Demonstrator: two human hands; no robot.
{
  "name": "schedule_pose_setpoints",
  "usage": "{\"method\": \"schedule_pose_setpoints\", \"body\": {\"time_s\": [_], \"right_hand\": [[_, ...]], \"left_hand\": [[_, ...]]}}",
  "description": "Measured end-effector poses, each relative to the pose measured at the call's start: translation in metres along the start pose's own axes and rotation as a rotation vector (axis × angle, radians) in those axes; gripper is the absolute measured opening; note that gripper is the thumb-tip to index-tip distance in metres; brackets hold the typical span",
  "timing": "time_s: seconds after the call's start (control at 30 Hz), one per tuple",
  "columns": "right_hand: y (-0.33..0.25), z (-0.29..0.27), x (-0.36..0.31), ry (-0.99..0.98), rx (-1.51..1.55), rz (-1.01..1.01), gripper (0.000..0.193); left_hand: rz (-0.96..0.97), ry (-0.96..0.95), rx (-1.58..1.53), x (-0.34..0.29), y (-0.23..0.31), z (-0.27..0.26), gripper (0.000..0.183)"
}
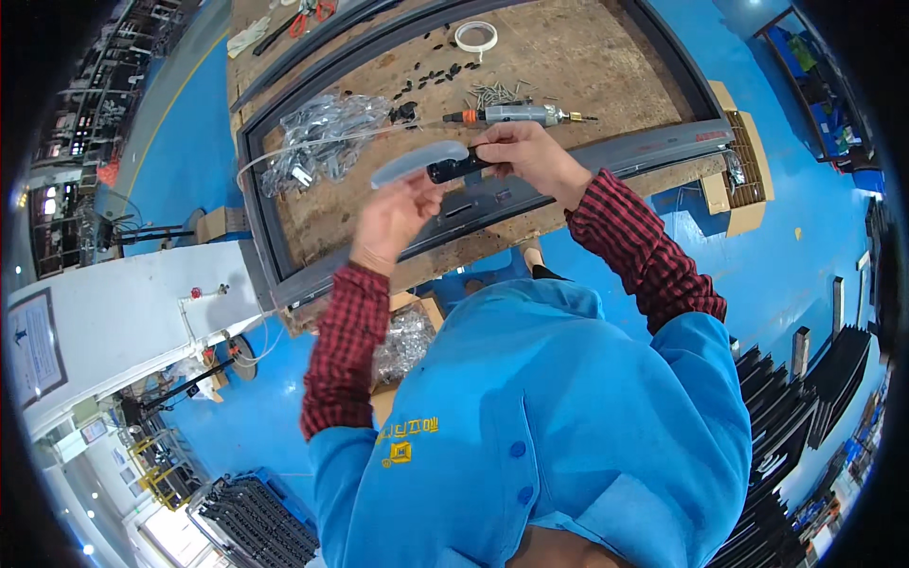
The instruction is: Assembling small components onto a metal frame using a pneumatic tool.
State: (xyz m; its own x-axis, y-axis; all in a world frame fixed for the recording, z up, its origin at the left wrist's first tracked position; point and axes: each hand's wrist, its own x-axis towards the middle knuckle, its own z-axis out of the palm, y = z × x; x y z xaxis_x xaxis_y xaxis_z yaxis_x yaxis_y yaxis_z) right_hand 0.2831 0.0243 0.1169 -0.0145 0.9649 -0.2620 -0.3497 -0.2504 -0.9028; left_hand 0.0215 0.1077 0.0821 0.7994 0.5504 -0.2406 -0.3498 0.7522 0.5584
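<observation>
Both hands hold a black handle (457, 168) over the near rail of a dark grey frame (559, 173). A translucent whitish plastic sleeve (417, 162) extends from the handle to the left. My right hand (535, 161) is closed round the handle's right end. My left hand (390, 220) is closed, its fingers pinching at the underside of the sleeve and the handle's left end. Just beyond lies a grey and orange power screwdriver (516, 115), its bit pointing right. A slot (460, 210) shows in the rail below the hands.
On the wooden bench (587, 66) lie a pile of clear plastic bags (327, 142), loose screws (497, 94), small black pieces (440, 76) and a white tape roll (475, 37). Cardboard boxes stand right (748, 175) and below the bench. A white hose crosses the frame's left side.
</observation>
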Motion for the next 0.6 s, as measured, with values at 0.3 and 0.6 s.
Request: {"method": "schedule_pose_setpoints", "body": {"time_s": [0.3,0.6], "right_hand": [[0.034,0.008,0.011,0.06,0.009,0.027,0.007],[0.053,0.009,0.008,0.059,-0.073,0.214,0.015]], "left_hand": [[0.226,0.44,0.306,-0.001,-0.037,0.033,0.02],[0.253,0.704,0.42,-0.014,-0.06,0.024,0.009]]}}
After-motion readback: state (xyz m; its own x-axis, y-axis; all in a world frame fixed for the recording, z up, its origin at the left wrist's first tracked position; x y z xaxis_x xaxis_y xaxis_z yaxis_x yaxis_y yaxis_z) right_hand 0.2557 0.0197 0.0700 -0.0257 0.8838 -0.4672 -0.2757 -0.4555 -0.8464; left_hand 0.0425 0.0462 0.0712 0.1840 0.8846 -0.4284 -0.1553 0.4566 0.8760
